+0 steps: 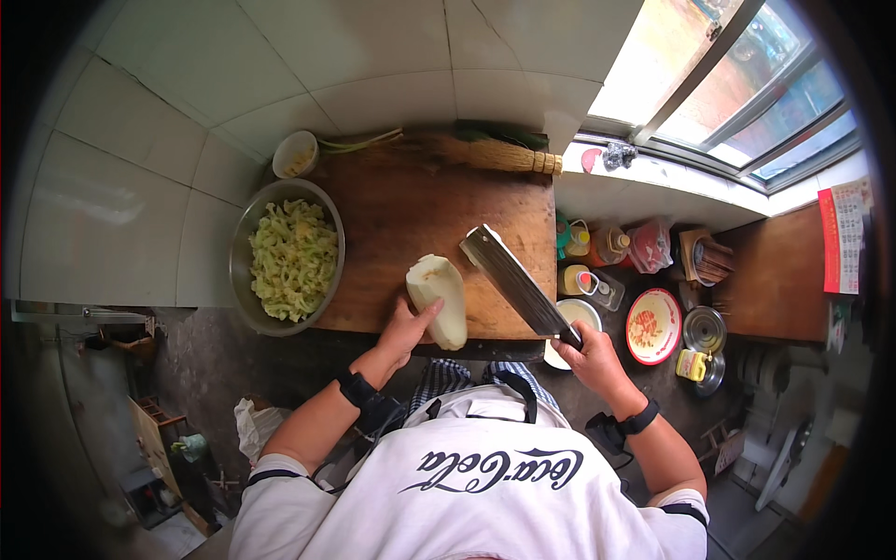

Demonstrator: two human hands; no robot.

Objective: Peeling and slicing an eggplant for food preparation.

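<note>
My left hand (409, 325) grips a peeled, pale gourd-like vegetable (446, 301) at the front edge of a wooden cutting board (392, 210); its far end looks cut, with a brownish patch. My right hand (591, 353) is closed around the black handle of a cleaver (514, 280). The blade slants up and to the left over the board's right part, its tip end apart from the vegetable. To the left, a large metal bowl (338, 259) holds a heap of pale green cut vegetable pieces (292, 259).
Behind the metal bowl stands a small white bowl (295, 154). A straw brush (514, 156) and green stalks (360, 143) lie along the board's back edge. To the right are oil bottles (609, 245), a red-rimmed plate (654, 294), metal lids (704, 329) and a yellow container (691, 365).
</note>
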